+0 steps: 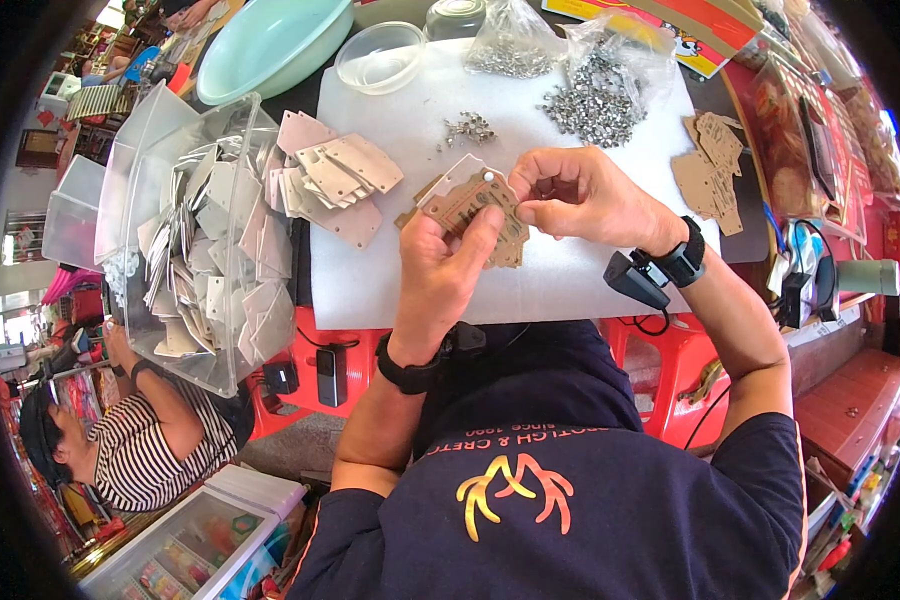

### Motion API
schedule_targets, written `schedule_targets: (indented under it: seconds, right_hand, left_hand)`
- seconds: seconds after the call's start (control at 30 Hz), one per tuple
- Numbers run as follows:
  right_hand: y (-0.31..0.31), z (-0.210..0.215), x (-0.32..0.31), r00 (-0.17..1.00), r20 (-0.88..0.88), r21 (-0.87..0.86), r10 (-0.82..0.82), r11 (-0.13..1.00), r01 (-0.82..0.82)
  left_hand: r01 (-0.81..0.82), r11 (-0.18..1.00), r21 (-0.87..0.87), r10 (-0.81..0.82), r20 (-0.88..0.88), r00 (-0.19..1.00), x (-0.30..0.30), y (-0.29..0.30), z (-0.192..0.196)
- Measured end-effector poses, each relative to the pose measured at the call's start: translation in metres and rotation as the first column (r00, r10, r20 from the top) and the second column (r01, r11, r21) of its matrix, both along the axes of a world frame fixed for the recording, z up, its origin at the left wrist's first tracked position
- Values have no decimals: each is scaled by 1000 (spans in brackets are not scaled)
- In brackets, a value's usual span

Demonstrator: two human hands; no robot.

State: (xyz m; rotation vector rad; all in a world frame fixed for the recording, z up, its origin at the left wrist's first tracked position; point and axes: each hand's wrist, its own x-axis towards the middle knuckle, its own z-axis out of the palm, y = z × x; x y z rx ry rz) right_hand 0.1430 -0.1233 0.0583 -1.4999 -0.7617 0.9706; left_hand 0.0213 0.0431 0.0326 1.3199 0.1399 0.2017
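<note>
A single head-worn fisheye camera looks steeply down from above the person's own chest, facing forward over a white mat (570,270) on the table. It sits close: the left hand (440,265) and right hand (580,195) fill the centre of the frame, forearms entering from the lower edge. Straight edges bow toward the dark round rim. A clear plastic bin (150,150) occupies the upper left, a seated person (140,440) the lower left.

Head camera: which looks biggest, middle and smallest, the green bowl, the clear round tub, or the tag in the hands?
1. Green bowl
2. Clear round tub
3. Tag, held by left hand and right hand; nearer the camera, so unsure.
</note>
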Motion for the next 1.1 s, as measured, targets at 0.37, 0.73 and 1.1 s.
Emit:
schedule_targets:
  seconds: [0.37,0.73,1.1]
  right_hand:
    - [6,-13,-9,970,-42,79,-239,967,242]
    - [3,-15,-29,960,108,-68,-258,962,266]
    - [9,-16,-28,910,406,-91,-88,986,136]
  left_hand:
    - [-34,995,-92,34,-2,999,8,0,-6]
    - [-109,973,-203,116,25,993,8,-4,-12]
    - [-90,961,-262,80,-48,996,-3,-1,-10]
